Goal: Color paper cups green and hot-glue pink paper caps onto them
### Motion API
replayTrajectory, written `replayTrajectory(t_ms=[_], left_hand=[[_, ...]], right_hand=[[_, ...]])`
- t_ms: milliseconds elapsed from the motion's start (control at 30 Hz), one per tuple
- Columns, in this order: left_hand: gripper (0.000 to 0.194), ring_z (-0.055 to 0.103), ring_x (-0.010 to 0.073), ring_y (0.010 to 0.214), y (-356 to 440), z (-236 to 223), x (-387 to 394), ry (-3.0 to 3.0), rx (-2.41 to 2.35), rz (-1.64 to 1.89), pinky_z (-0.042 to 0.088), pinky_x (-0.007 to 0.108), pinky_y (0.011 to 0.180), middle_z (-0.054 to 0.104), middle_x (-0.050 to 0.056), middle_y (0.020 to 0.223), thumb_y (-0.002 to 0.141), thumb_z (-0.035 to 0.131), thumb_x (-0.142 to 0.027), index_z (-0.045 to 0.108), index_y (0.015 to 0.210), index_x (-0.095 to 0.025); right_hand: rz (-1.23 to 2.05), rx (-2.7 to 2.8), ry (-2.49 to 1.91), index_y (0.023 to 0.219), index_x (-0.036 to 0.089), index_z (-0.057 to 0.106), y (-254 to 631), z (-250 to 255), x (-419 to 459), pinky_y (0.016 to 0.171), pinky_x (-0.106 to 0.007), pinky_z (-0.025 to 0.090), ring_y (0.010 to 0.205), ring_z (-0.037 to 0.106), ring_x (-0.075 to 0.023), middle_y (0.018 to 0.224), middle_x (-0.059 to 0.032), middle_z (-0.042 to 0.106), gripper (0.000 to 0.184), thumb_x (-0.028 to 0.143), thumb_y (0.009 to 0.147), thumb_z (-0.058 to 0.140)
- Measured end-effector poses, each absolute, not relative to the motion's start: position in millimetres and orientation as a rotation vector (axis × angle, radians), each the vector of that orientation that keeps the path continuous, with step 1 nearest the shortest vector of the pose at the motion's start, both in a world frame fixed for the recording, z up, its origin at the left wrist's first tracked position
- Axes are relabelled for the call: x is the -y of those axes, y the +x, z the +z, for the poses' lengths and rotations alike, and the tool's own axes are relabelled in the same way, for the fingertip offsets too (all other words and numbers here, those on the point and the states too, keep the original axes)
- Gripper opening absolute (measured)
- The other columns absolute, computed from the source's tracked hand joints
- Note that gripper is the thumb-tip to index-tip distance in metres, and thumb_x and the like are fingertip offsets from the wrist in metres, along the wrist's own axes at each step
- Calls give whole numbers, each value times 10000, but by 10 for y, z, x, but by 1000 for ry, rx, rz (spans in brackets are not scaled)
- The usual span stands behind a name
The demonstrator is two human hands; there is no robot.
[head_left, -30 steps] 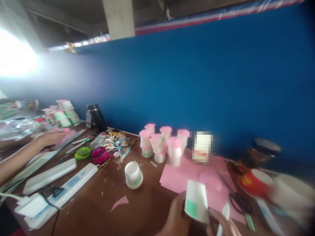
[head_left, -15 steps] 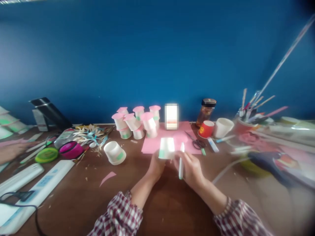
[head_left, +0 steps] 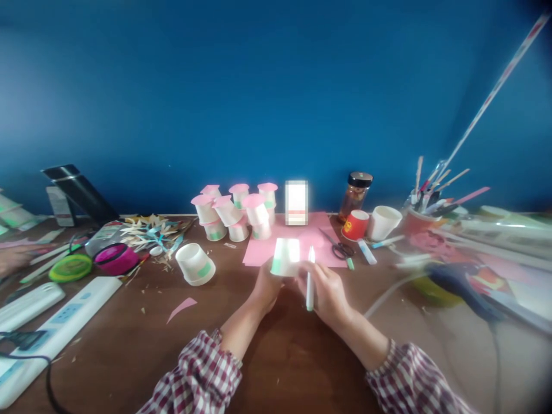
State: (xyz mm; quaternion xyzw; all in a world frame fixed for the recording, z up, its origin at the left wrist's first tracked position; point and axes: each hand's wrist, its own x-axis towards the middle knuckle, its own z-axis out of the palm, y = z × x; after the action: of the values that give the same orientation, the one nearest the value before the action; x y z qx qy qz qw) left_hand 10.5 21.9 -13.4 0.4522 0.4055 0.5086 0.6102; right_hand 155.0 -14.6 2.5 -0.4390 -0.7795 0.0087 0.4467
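My left hand [head_left: 266, 285] grips a white paper cup [head_left: 285, 257] with a green patch, held upside down above the brown table [head_left: 129, 345]. My right hand [head_left: 326, 290] touches the same cup with its fingertips and holds a white pen-like stick [head_left: 309, 276] upright between the fingers. Just behind the cup lies a pink paper sheet [head_left: 259, 253]. A cluster of upturned cups with pink tops [head_left: 235, 211] stands beyond it. Another white cup [head_left: 195, 264] lies tilted to the left.
Black scissors [head_left: 340, 247], a red cup [head_left: 356, 225], a white cup [head_left: 383, 222] and a jar [head_left: 356, 195] sit right of the sheet. A glue gun [head_left: 461, 282] lies far right. Power strips [head_left: 52, 328] and tape rolls [head_left: 116, 259] lie left. Another person's hand [head_left: 15, 259] is at the left edge.
The view has swung from the left of the table to straight ahead and settled. Both hands keep the cup and stick, which sit slightly higher and further left in view.
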Motion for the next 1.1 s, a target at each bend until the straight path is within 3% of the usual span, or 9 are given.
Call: replayTrajectory(t_ms=[433,667,733,900,1100], left_hand=[[126,514,103,596,107,-63,-243,826,-875,1204,415,271,624,574,8,637,622,678,-190,609,710,-132],[167,536,117,647,102,-126,-274,822,-876,1216,420,271,639,585,15,663,593,699,-177,616,733,-137],[184,542,119,644,103,-136,-287,803,-878,1222,422,273,635,589,15,664,585,705,-178,611,738,-137],[160,527,110,618,89,-135,-293,783,-854,1224,418,268,619,579,20,648,609,684,-181,598,733,-126],[118,512,102,611,85,-133,-289,818,-833,1229,418,262,617,558,12,647,656,656,-204,581,716,-136]], right_hand=[[103,1733,-1130,1135,187,504,1544,17,134,673,-265,517,729,645,-161,857,-62,662,251,219,888,471],[292,1581,-1159,1133,163,559,1561,82,141,580,-231,491,556,574,-118,675,-3,613,272,261,903,453],[331,1534,-1134,1096,156,586,1579,90,136,555,-242,476,554,547,-122,673,-12,594,271,295,902,458],[416,1270,-1156,797,150,601,1566,130,128,461,-218,406,470,459,-89,567,19,511,292,344,922,420],[583,1217,-1025,886,176,521,1482,124,170,477,-210,421,500,493,-87,625,24,550,161,318,912,450]])
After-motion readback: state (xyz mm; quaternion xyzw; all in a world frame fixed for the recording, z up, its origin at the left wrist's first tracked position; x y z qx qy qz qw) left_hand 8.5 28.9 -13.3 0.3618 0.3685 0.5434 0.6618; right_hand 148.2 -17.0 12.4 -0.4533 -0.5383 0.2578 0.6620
